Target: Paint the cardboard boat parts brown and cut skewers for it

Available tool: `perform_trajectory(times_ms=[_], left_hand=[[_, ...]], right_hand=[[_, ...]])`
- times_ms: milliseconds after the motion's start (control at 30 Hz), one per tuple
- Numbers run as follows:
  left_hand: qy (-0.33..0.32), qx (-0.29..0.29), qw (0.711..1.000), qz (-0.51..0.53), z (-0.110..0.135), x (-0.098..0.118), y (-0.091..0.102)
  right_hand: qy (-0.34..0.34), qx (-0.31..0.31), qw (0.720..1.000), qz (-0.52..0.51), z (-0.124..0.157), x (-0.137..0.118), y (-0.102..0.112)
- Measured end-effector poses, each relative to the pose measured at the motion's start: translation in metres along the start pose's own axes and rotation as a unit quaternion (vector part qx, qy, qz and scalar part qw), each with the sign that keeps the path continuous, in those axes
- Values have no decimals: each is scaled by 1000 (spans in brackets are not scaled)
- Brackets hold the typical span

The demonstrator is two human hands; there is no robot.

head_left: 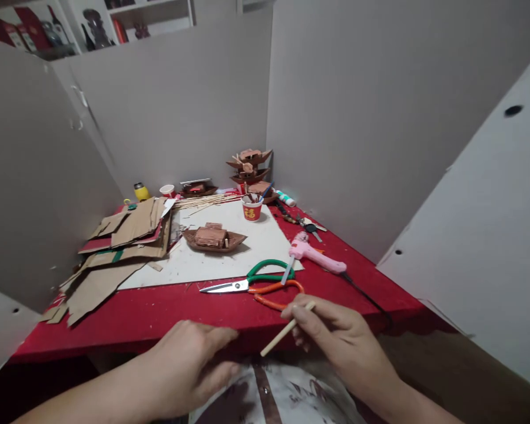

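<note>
My right hand (pixel 331 333) pinches a short pale wooden stick (pixel 282 334) between thumb and fingers, just off the table's front edge. The stick slants down to the left. My left hand (pixel 203 359) is held to the left of it with thumb and forefinger apart and nothing seen between them; its other fingers are partly hidden. Beyond my hands lie scissors (pixel 236 287) with one green and one orange handle. A small brown model boat (pixel 212 238) with a cabin rests on the white board (pixel 260 259).
Torn cardboard pieces (pixel 136 227) pile up at the left. A pink glue gun (pixel 318 256) lies at the right, its cord (pixel 366 294) trailing off the front edge. Behind stand a red paper cup (pixel 251 211) with tools, thin sticks (pixel 207 201) and stacked model boats (pixel 249 165). Grey panels (pixel 181 112) enclose the table.
</note>
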State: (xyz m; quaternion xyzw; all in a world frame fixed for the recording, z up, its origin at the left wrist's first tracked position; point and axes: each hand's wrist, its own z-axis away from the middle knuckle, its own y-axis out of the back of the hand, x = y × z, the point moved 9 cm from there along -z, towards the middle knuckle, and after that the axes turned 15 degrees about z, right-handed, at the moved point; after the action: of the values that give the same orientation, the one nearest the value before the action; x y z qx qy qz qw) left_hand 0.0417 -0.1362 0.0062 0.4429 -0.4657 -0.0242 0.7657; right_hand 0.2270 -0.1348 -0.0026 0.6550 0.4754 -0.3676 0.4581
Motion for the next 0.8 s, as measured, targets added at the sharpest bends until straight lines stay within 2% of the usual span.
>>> perform_trajectory(times_ms=[33, 100, 133, 200, 367, 567, 667, 800], left_hand=[[-12, -4, 996, 90, -4, 8, 1], [-41, -31, 970, 239, -16, 19, -2], [-45, -40, 956, 286, -22, 20, -4], [-52, -43, 952, 300, -32, 18, -5], [-73, -8, 963, 259, -42, 9, 9], [-116, 33, 981, 150, -50, 7, 28], [-149, 64, 981, 110, -57, 10, 31], [-181, 115, 971, 108, -64, 12, 31]], right_hand=[[8, -36, 999, -8, 0, -6, -12], [22, -86, 996, -13, -1, -16, -30], [26, -99, 995, -11, -2, -19, -36], [21, -115, 993, -9, -8, -23, -41], [-54, -148, 987, -33, -24, -11, -40], [-108, -199, 973, -29, -32, 8, -44], [-120, -210, 970, -25, -34, 11, -45], [-132, -237, 962, -29, -35, 15, -51]])
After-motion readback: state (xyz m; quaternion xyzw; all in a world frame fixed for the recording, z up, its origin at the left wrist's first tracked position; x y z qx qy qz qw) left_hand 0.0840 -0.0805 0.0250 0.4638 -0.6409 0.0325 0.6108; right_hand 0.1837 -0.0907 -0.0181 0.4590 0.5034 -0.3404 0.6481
